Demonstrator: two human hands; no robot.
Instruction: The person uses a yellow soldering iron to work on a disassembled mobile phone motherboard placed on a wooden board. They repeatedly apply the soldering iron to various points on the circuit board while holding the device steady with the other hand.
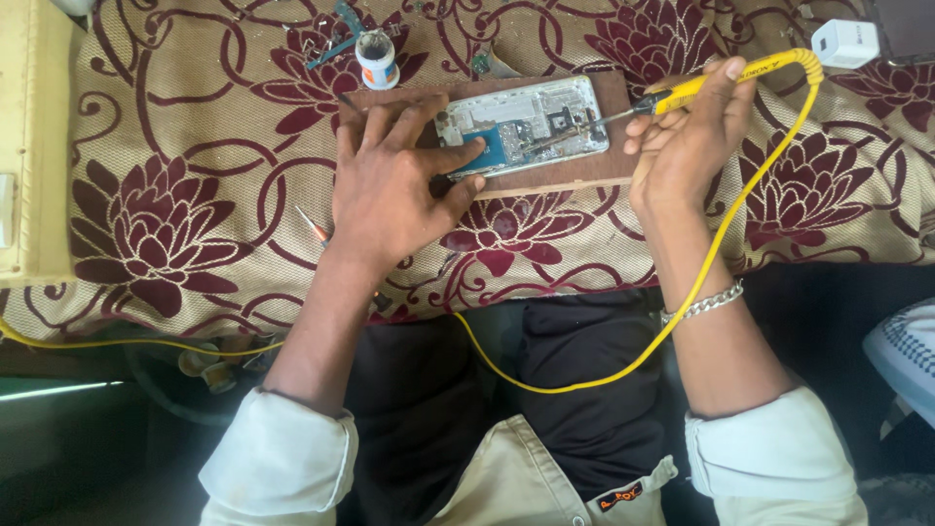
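Note:
An opened phone (526, 125) with its circuit board exposed lies on a brown wooden board (584, 173). My left hand (390, 190) rests flat on the board's left part, thumb pressing the phone's lower left edge. My right hand (682, 136) grips a yellow-handled soldering iron (706, 83), its metal tip touching the phone's right side. The iron's yellow cord (682, 312) loops down across my lap.
A small white jar (377, 58) and teal tweezers (336, 39) lie behind the board on a floral maroon-and-beige cloth (175, 195). A white charger block (845, 43) sits far right. A cream box (34, 146) stands at left. A small orange-tipped tool (312, 226) lies near my left wrist.

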